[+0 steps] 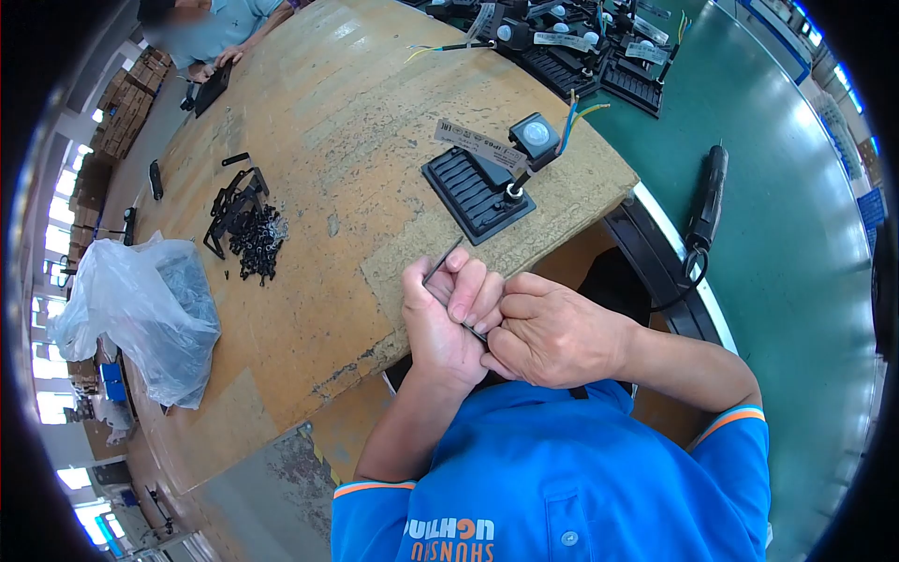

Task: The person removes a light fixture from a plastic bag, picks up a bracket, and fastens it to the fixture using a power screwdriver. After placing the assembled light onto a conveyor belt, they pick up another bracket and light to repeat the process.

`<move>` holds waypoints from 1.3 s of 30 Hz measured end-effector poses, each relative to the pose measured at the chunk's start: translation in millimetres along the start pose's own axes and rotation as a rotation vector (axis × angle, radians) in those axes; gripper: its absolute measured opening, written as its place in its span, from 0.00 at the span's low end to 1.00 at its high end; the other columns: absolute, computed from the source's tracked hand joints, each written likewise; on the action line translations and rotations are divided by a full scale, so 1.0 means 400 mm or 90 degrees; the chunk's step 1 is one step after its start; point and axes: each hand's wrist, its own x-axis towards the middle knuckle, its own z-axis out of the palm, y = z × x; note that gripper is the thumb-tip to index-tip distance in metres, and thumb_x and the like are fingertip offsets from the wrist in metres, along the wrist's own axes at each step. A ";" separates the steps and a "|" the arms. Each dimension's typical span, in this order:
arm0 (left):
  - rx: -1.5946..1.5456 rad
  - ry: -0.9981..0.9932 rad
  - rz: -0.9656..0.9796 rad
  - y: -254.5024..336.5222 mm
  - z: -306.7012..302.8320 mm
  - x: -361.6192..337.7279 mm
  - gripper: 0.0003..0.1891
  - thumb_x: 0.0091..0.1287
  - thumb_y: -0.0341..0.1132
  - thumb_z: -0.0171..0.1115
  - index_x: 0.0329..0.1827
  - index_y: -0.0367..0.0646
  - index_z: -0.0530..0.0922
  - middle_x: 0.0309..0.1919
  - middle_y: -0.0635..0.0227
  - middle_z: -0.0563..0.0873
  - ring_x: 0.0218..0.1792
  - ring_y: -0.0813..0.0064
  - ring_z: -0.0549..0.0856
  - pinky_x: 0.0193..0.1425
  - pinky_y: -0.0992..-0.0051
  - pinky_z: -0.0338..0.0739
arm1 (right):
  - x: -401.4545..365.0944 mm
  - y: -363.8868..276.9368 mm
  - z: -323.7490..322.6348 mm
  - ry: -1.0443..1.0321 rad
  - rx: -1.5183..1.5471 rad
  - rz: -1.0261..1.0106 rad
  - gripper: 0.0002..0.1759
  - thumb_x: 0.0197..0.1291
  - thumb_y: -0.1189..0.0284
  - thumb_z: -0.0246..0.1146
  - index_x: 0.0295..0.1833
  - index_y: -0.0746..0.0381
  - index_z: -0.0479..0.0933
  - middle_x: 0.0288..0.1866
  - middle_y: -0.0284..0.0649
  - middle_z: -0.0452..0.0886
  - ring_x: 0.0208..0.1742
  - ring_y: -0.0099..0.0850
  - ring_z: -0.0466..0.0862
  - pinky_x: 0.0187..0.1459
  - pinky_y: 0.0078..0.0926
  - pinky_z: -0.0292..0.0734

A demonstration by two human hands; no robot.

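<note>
Close to my body, both hands meet just off the table's near edge. My left hand (448,314) is palm up with its fingers curled around a thin dark bar-like piece (441,263), one end of which sticks out past the thumb. Against those fingers presses my right hand (557,335), closed, pinching the dark piece near its lower end; the fingers hide much of it. Just beyond my hands, a black floodlight (478,195) with a motion sensor (536,136), a label and loose coloured wires lies on the table.
Black brackets (234,201) and a heap of small screws (260,248) lie left, beside a plastic bag (150,314). More floodlights (637,82) crowd the green surface (787,309) at right, where a corded electric screwdriver (709,201) rests. Across the table (328,122) a person (239,33) handles a black part.
</note>
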 end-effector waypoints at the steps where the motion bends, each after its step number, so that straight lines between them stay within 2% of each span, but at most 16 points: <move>1: 0.000 0.000 0.000 -0.001 0.000 -0.003 0.15 0.68 0.47 0.35 0.29 0.49 0.63 0.10 0.76 0.58 0.15 0.82 0.57 0.16 0.80 0.55 | 0.000 -0.001 0.000 0.000 0.000 0.000 0.13 0.45 0.71 0.62 0.19 0.61 0.65 0.17 0.36 0.65 0.24 0.30 0.70 0.33 0.27 0.68; 4: 0.048 0.037 0.020 0.011 0.014 -0.002 0.18 0.70 0.50 0.36 0.29 0.49 0.64 0.10 0.77 0.58 0.14 0.81 0.57 0.16 0.80 0.54 | 0.012 0.004 -0.019 -0.019 -0.006 -0.005 0.14 0.46 0.69 0.63 0.20 0.61 0.65 0.18 0.34 0.66 0.26 0.30 0.72 0.35 0.28 0.69; 7: 0.059 -0.114 0.056 0.038 0.029 -0.006 0.18 0.72 0.49 0.39 0.30 0.47 0.68 0.11 0.77 0.60 0.15 0.81 0.60 0.16 0.80 0.58 | 0.020 0.001 -0.060 -0.016 0.040 0.039 0.14 0.42 0.66 0.68 0.29 0.63 0.72 0.29 0.38 0.73 0.36 0.33 0.76 0.43 0.32 0.71; 9: 0.024 -0.104 0.179 0.066 0.041 -0.007 0.19 0.73 0.49 0.37 0.32 0.47 0.69 0.13 0.76 0.62 0.18 0.80 0.61 0.21 0.79 0.59 | 0.024 0.000 -0.082 0.101 0.028 0.207 0.28 0.36 0.67 0.73 0.46 0.62 0.75 0.46 0.42 0.74 0.47 0.39 0.75 0.50 0.36 0.70; 10: 0.020 -0.162 0.187 0.081 0.024 -0.005 0.17 0.74 0.47 0.37 0.34 0.46 0.70 0.14 0.76 0.63 0.19 0.79 0.61 0.25 0.78 0.61 | -0.001 0.005 -0.076 0.143 0.044 0.276 0.44 0.31 0.69 0.76 0.60 0.63 0.68 0.55 0.46 0.70 0.53 0.45 0.73 0.54 0.38 0.69; 11: 0.023 -0.158 0.189 0.083 0.023 -0.009 0.17 0.74 0.47 0.37 0.34 0.46 0.70 0.14 0.76 0.63 0.19 0.79 0.61 0.25 0.78 0.61 | -0.018 -0.001 -0.063 0.194 0.085 0.389 0.43 0.37 0.70 0.74 0.62 0.63 0.64 0.53 0.43 0.72 0.51 0.38 0.74 0.51 0.34 0.71; 13: 0.006 -0.140 0.203 0.076 0.024 -0.012 0.17 0.74 0.46 0.38 0.35 0.46 0.70 0.14 0.76 0.62 0.20 0.79 0.61 0.26 0.78 0.61 | -0.049 -0.014 -0.037 0.197 0.432 0.578 0.36 0.51 0.68 0.68 0.64 0.65 0.62 0.47 0.40 0.75 0.45 0.29 0.77 0.46 0.28 0.73; 15: -0.012 -0.134 0.186 0.062 0.015 -0.009 0.16 0.74 0.46 0.38 0.35 0.46 0.70 0.14 0.76 0.62 0.21 0.79 0.61 0.27 0.77 0.61 | -0.054 -0.023 -0.027 0.131 0.736 0.616 0.27 0.64 0.65 0.57 0.63 0.67 0.62 0.39 0.37 0.76 0.36 0.21 0.77 0.39 0.20 0.73; 16: -0.030 -0.127 0.173 0.053 0.010 -0.005 0.16 0.74 0.45 0.38 0.35 0.46 0.70 0.15 0.76 0.62 0.21 0.79 0.61 0.28 0.77 0.61 | -0.047 -0.031 -0.030 0.075 0.701 0.629 0.24 0.68 0.63 0.50 0.63 0.69 0.61 0.32 0.35 0.76 0.29 0.20 0.76 0.34 0.18 0.73; 20: -0.116 -0.128 0.116 0.042 -0.001 0.002 0.18 0.74 0.49 0.38 0.37 0.46 0.71 0.17 0.75 0.62 0.22 0.80 0.61 0.30 0.77 0.61 | -0.055 -0.030 -0.003 0.099 0.759 0.650 0.20 0.71 0.61 0.47 0.50 0.69 0.70 0.26 0.33 0.75 0.26 0.18 0.75 0.28 0.17 0.71; 23: 0.111 0.007 0.183 0.048 0.019 0.002 0.21 0.73 0.52 0.38 0.44 0.44 0.71 0.21 0.74 0.66 0.23 0.80 0.63 0.29 0.78 0.61 | -0.052 -0.024 0.008 0.130 0.797 0.672 0.19 0.72 0.61 0.45 0.45 0.67 0.72 0.27 0.35 0.77 0.26 0.18 0.76 0.28 0.15 0.71; 25: 0.379 0.185 0.299 0.059 0.019 0.004 0.24 0.73 0.55 0.37 0.50 0.42 0.68 0.26 0.73 0.70 0.24 0.81 0.67 0.28 0.79 0.62 | -0.049 -0.026 0.026 0.224 0.880 0.689 0.19 0.72 0.61 0.45 0.46 0.67 0.71 0.29 0.36 0.78 0.28 0.21 0.80 0.28 0.16 0.73; 26: 0.381 0.184 0.298 0.070 0.016 0.005 0.24 0.73 0.55 0.37 0.50 0.42 0.68 0.26 0.73 0.70 0.24 0.81 0.67 0.28 0.79 0.62 | -0.045 -0.023 0.038 0.227 0.881 0.689 0.19 0.72 0.61 0.45 0.46 0.67 0.71 0.29 0.36 0.78 0.28 0.21 0.80 0.28 0.16 0.73; 28: 0.441 0.151 0.245 0.103 0.005 0.006 0.22 0.73 0.52 0.41 0.54 0.41 0.67 0.29 0.71 0.73 0.25 0.82 0.69 0.26 0.82 0.63 | -0.032 -0.019 0.063 0.333 0.949 0.688 0.19 0.72 0.61 0.45 0.47 0.68 0.71 0.32 0.39 0.80 0.32 0.24 0.82 0.30 0.16 0.75; 35: 0.653 0.173 0.149 0.142 0.018 0.031 0.13 0.70 0.32 0.45 0.54 0.37 0.66 0.25 0.70 0.73 0.18 0.84 0.69 0.18 0.82 0.61 | -0.007 -0.012 0.072 0.233 0.872 0.697 0.17 0.72 0.64 0.44 0.50 0.68 0.67 0.34 0.43 0.80 0.33 0.29 0.84 0.31 0.19 0.77; 39: 0.667 0.199 0.177 0.113 0.016 0.043 0.10 0.67 0.28 0.43 0.49 0.39 0.67 0.22 0.70 0.73 0.15 0.84 0.67 0.16 0.83 0.60 | 0.007 -0.031 0.071 0.300 0.879 0.708 0.14 0.72 0.64 0.44 0.49 0.66 0.63 0.30 0.42 0.78 0.27 0.27 0.81 0.28 0.19 0.76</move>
